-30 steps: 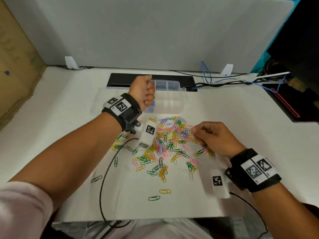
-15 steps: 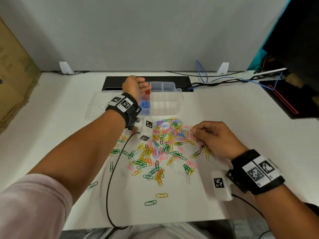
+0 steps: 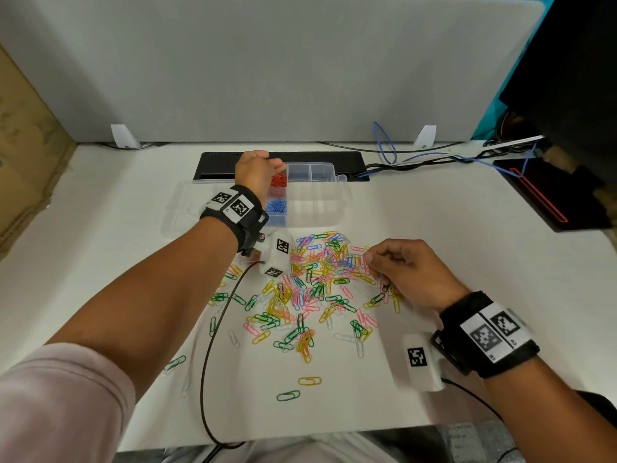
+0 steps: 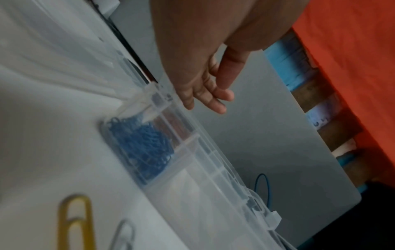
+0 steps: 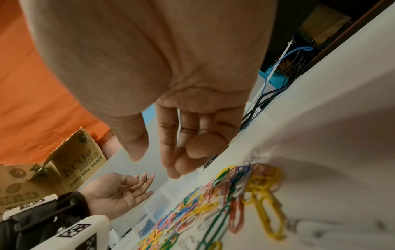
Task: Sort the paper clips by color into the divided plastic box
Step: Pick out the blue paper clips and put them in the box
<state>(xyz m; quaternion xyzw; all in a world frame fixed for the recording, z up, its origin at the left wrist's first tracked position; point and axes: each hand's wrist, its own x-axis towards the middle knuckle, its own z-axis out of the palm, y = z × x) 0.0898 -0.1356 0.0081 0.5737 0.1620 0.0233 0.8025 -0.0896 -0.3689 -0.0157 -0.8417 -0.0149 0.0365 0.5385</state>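
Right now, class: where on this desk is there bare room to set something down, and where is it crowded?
Bare desk lies right of the box, before the black pad. More lies left of the lid. The clip pile between the left hand and right hand is crowded, with strays nearer the front edge.

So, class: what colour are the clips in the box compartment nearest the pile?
Blue clips, clearest in the head view.

Left hand (image 3: 257,170) moved from a closed fist over the blue clips compartment (image 3: 276,207) a second ago to the upper-centre of the head view, above the red clips compartment (image 3: 278,179) of the divided box (image 3: 325,195), fingers (image 4: 215,96) now spread, nothing held.
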